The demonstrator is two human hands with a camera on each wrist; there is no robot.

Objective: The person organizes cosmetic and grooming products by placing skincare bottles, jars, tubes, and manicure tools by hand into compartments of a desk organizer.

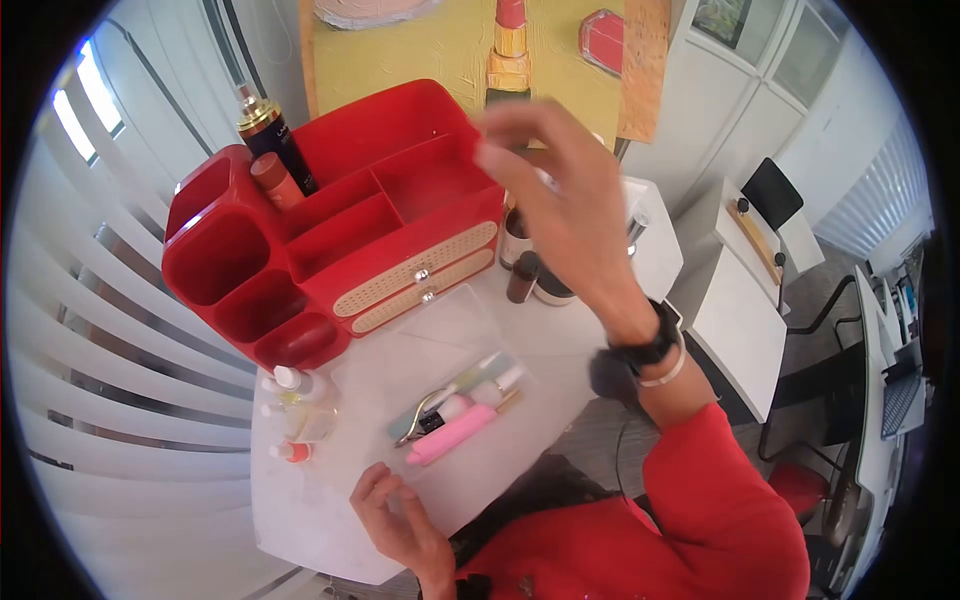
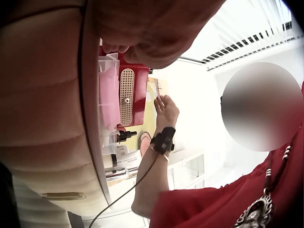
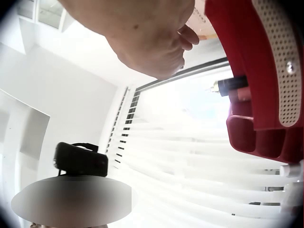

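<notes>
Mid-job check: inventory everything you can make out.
Organizer: 1, red, on table
Gold-topped bottle: 1, dark, organizer's left half
Cylinder: 1, coral, beside that bottle
Clear bin: 1, transparent, before organizer
Pink item: 1, pink, in bin
Metal tool: 1, silvery, in bin
Small bottles: several, mixed, table's left side
Dark containers: several, brownish, right of organizer
Table: 1, white, under organizer
Painting: 1, mostly yellow, behind organizer
Blinds: 1 set, white, left
Left hand: 1, bare, by table's near edge
Right hand: 1, bare, raised near organizer's right end
</notes>
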